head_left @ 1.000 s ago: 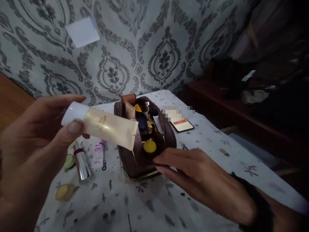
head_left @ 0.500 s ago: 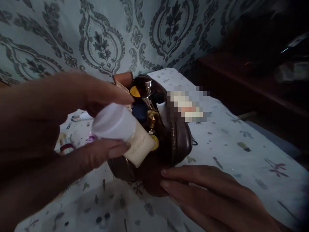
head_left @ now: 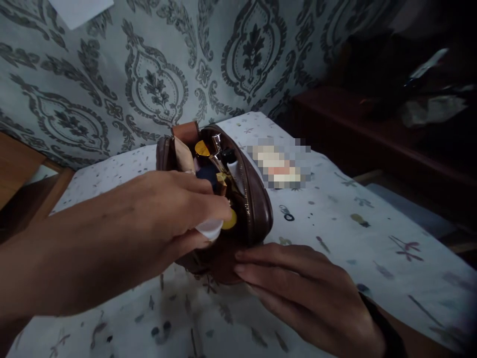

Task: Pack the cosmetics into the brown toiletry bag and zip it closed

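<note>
**Tube goes cap-up into a crowded brown bag**

My left hand (head_left: 167,204) is closed, thumb against fingers, on the tube (head_left: 210,228); only its smooth white cap shows, at the bag's near left side, the rest being hidden. The fingertips of my right hand (head_left: 313,296) touch the brown flap (head_left: 226,266) at the near end; whether they pinch it I cannot tell.

The bag (head_left: 263,209) stands unzipped, its dark brown skin glossy and rounded on the right, metal zip teeth along the rim. A tan strap (head_left: 185,131) sits at the far left. Inside, a beige packet (head_left: 183,155) leans left, beside a round amber lid (head_left: 203,148). Farther right come shiny silver pieces (head_left: 216,142) and a white tube with a black top (head_left: 235,171). Nearer are a dark blue item (head_left: 205,173), a faceted gold cap (head_left: 222,181) and a round yellow lid (head_left: 229,219).

Beneath lies a white printed cloth (head_left: 208,323).
</note>
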`<state>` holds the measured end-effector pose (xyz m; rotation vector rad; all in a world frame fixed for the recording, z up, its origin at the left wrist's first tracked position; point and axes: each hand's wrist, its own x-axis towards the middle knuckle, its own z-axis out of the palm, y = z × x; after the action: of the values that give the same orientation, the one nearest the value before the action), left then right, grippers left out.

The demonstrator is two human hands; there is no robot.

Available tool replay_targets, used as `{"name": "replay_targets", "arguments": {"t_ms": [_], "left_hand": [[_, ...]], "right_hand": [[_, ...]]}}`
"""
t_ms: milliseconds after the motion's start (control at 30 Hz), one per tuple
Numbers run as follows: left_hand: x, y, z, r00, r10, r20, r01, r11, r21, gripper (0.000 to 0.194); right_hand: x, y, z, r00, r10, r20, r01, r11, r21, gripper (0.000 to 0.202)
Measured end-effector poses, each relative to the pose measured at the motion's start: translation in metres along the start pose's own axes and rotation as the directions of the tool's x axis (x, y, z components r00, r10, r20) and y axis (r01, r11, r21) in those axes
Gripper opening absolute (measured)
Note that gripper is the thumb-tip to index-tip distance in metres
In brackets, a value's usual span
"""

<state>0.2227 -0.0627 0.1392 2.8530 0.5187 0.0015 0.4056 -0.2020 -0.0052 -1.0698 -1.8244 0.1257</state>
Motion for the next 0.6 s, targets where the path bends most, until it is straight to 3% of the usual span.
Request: {"name": "replay_targets", "arguments": {"t_ms": [67, 133, 300, 600], "left_hand": [[0.002, -0.005, 0.000, 0.992, 0.001, 0.124, -0.004, 1.000, 0.027, 0.013], [0.003, -0.007, 0.001, 0.984, -0.026, 0.177, 0.019, 0.999, 0.041, 0.012], [0.003, -0.004, 0.004, 0.992, -0.073, 0.106, 0.070, 0.997, 0.030, 0.012], [0.005, -0.002, 0.011, 0.993, 0.002, 0.118, -0.016, 0.994, 0.112, 0.009]], "right_hand": [[0.000, 0.000, -0.001, 1.000, 0.005, 0.007, -0.005, 1.000, -0.002, 0.019], [0.000, 0.000, -0.001, 1.000, 0.012, 0.010, -0.012, 1.000, 0.004, 0.020], [-0.003, 0.000, 0.002, 1.000, 0.015, -0.009, -0.015, 1.000, 0.004, 0.021], [0.006, -0.003, -0.005, 1.000, -0.010, 0.027, 0.011, 0.999, -0.035, 0.017]]}}
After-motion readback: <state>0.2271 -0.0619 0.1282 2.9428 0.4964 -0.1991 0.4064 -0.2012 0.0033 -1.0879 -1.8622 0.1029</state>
